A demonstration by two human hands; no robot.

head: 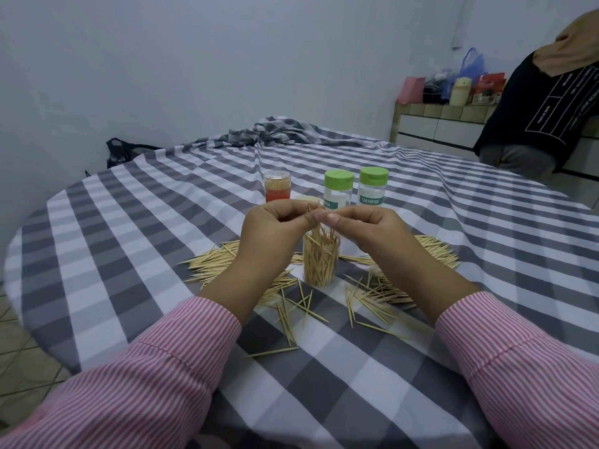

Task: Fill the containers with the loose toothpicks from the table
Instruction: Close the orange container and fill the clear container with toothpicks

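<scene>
2 hands meet above the open clear plastic container (pixel 321 259), which stands upright on the round desk with grey-and-white checked cloth (pixel 136 222) and is packed with upright toothpicks. Head view: left hand (pixel 275 230) and right hand (pixel 366 230), fingers curled, pinch a small bundle of wooden toothpicks (pixel 319 226) between them, thumb tips nearly touching; bundle's lower ends reach into the container mouth. Loose wooden toothpicks (pixel 288 306) lie scattered around the container, with denser piles left, right and behind. Further back stand 1 red-banded clear container full of toothpicks (pixel 277 187) and 2 green-capped clear bottles (pixel 356 187) labelled TOOTHPICK, side by side. Pink-striped sleeves (pixel 168 377) cover both forearms. Another person in a black top (pixel 544 102) sits at far right.
</scene>
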